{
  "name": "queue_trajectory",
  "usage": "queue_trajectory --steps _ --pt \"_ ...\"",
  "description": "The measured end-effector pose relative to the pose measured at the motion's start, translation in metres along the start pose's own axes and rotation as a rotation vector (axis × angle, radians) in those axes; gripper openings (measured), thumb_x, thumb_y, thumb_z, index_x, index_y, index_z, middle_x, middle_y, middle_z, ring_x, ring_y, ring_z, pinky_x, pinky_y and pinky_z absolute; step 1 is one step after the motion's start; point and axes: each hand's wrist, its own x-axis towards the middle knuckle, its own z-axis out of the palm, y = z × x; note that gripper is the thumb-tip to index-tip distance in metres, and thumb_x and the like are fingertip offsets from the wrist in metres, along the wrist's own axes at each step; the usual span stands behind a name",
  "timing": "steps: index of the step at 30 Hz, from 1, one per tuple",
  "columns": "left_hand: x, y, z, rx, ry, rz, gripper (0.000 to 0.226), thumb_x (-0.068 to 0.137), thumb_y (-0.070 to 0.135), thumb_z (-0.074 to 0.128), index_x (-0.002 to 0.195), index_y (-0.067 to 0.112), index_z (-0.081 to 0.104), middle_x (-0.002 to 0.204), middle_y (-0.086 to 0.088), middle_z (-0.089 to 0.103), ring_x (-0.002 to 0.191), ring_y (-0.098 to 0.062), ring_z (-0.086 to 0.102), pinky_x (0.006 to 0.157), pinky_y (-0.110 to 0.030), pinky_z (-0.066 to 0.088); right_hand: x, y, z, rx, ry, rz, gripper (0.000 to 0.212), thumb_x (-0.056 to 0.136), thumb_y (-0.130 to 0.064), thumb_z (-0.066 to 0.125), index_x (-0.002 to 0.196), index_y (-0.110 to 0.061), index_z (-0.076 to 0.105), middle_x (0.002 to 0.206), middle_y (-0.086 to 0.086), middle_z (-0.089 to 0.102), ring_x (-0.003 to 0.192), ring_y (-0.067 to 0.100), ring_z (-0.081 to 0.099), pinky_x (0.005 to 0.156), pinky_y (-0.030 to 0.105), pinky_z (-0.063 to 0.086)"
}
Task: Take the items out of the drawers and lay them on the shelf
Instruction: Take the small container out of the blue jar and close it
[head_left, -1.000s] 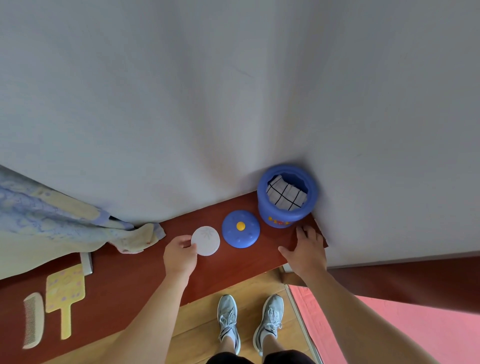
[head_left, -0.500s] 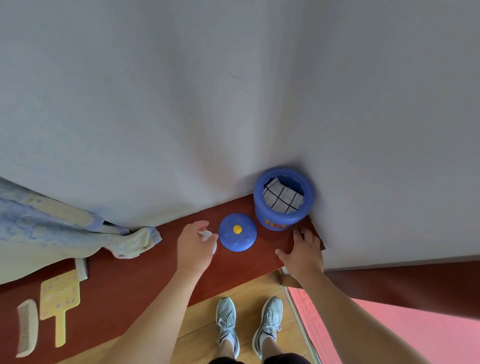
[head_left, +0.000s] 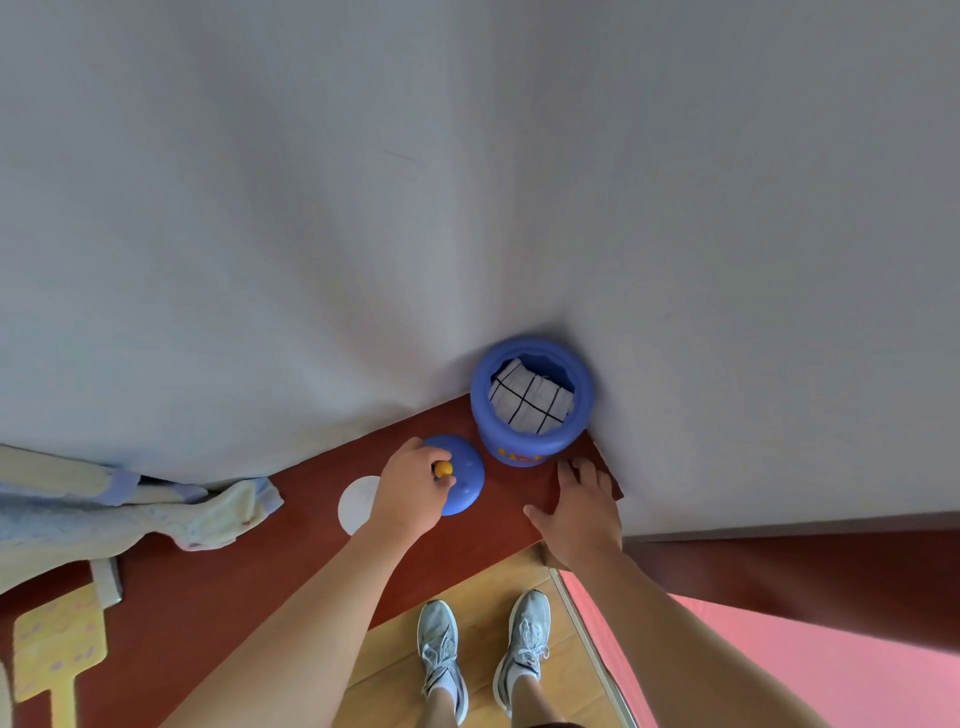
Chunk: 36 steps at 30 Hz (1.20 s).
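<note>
Left hand (head_left: 410, 488) pinches the orange knob (head_left: 443, 470) of the blue domed plastic lid (head_left: 467, 483), which lies on the red-brown wooden shelf (head_left: 249, 571) beside the open blue round pot (head_left: 519, 441). Right hand (head_left: 582, 514) rests flat on the shelf, fingers extended. Probable step: positioning the lid. The next move calls for a straight vertical lift.

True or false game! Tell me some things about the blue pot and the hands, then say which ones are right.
1. The left hand pinches the orange knob of the blue lid. True.
2. The blue jar has its lid on. False: it stands open, and the lid is beside it.
3. The right hand holds the white disc. False: it rests flat on the red-brown shelf; the disc lies by the left hand.
4. A checked cloth sits inside the jar. True.
</note>
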Motion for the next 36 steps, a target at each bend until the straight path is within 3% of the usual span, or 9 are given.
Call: queue_trajectory --steps 5,8,13,19,28,34,36 --pt "-0.002 0.002 -0.004 -0.031 0.041 -0.027 0.016 0.079 0.008 0.073 0.094 0.012 0.074 0.083 0.002 0.053 0.066 -0.017 0.052 0.058 -0.022 0.034 0.0 0.0 -0.001 0.0 -0.001 -0.002 0.083 0.082 -0.06 0.061 0.148 -0.018 0.033 0.148 0.002 0.031 0.134 0.024 0.028 0.11 0.033 0.033" --pt "-0.005 0.004 -0.015 -0.068 0.095 -0.046 0.016 0.078 0.008 0.073 0.093 0.013 0.074 0.081 0.004 0.052 0.065 -0.01 0.049 0.056 -0.009 0.029 0.001 -0.001 -0.001 0.004 -0.006 -0.002 0.084 0.082 -0.059 0.062 0.148 -0.018 0.032 0.149 0.002 0.031 0.135 0.024 0.028 0.11 0.034 0.034" --pt "-0.011 0.011 -0.044 -0.113 0.188 -0.016 0.014 0.075 0.007 0.074 0.084 0.017 0.071 0.072 0.009 0.051 0.066 -0.001 0.051 0.06 -0.006 0.034 -0.001 -0.003 -0.005 -0.002 -0.018 0.003 0.084 0.083 -0.06 0.061 0.149 -0.018 0.03 0.15 0.002 0.029 0.135 0.024 0.027 0.109 0.033 0.035" --pt "-0.012 0.039 -0.074 -0.205 0.292 0.079 0.019 0.076 0.004 0.076 0.091 0.015 0.074 0.082 0.003 0.062 0.067 -0.006 0.059 0.065 -0.004 0.04 -0.004 -0.007 -0.008 0.007 -0.027 0.019 0.084 0.084 -0.059 0.061 0.15 -0.018 0.029 0.15 0.002 0.027 0.136 0.023 0.026 0.109 0.034 0.036" --pt "0.024 0.103 -0.085 -0.196 0.215 0.281 0.015 0.079 0.01 0.072 0.09 0.021 0.072 0.08 0.011 0.059 0.072 -0.004 0.055 0.068 -0.006 0.039 -0.002 -0.006 -0.012 0.016 -0.052 0.016 0.084 0.085 -0.057 0.061 0.151 -0.017 0.026 0.152 0.002 0.024 0.138 0.023 0.024 0.11 0.033 0.036" --pt "0.041 0.128 -0.068 -0.147 0.136 0.349 0.019 0.08 0.01 0.073 0.098 0.015 0.075 0.086 0.01 0.056 0.073 -0.009 0.055 0.073 -0.016 0.041 -0.002 -0.006 -0.012 0.01 -0.055 0.01 0.082 0.087 -0.055 0.059 0.151 -0.018 0.024 0.153 0.001 0.021 0.138 0.022 0.023 0.11 0.032 0.035" --pt "0.043 0.132 -0.063 -0.146 0.112 0.363 0.018 0.081 0.009 0.073 0.098 0.013 0.075 0.087 0.009 0.056 0.073 -0.008 0.052 0.073 -0.014 0.038 -0.001 -0.005 -0.011 0.004 -0.06 0.009 0.082 0.088 -0.056 0.057 0.152 -0.018 0.022 0.154 0.002 0.02 0.138 0.022 0.023 0.11 0.032 0.035"
